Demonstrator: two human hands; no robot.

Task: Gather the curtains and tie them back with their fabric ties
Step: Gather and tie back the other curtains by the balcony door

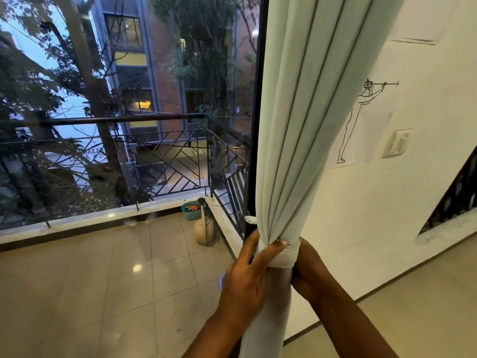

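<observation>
Glossy beige floor tiles (90, 280) run out past a tall pane of window glass (129, 99) onto a balcony fenced by a dark metal railing (154, 156) with slanted bars. Against the balcony's far corner stand a tan plastic watering can (204, 229) with a long spout and, just behind it, a small teal tub (191, 210). Beyond the railing rise trees and a brick-coloured building with one lit window.

At the right edge of the glass, beside the black window frame (255, 125), hangs a pale mint-green curtain (296, 112) of smooth, matte cloth. Its folds fall in long soft pleats and narrow to a tight bunch low down, where a fabric tie (287, 255) of a paler, near-white cloth wraps round it as a flat band. Below the band the curtain drops as a greyish column to the bottom edge of the view.

The left hand (247, 277) grips the gathered curtain from the window side, thumb pressed across the top edge of the band. The right hand (308, 270) curls round the bunch from the wall side, fingers hidden behind the cloth.

On the smooth cream wall (374, 202) to the right are a thin black line drawing (361, 120) of a standing figure and a pale square light switch (397, 143).
</observation>
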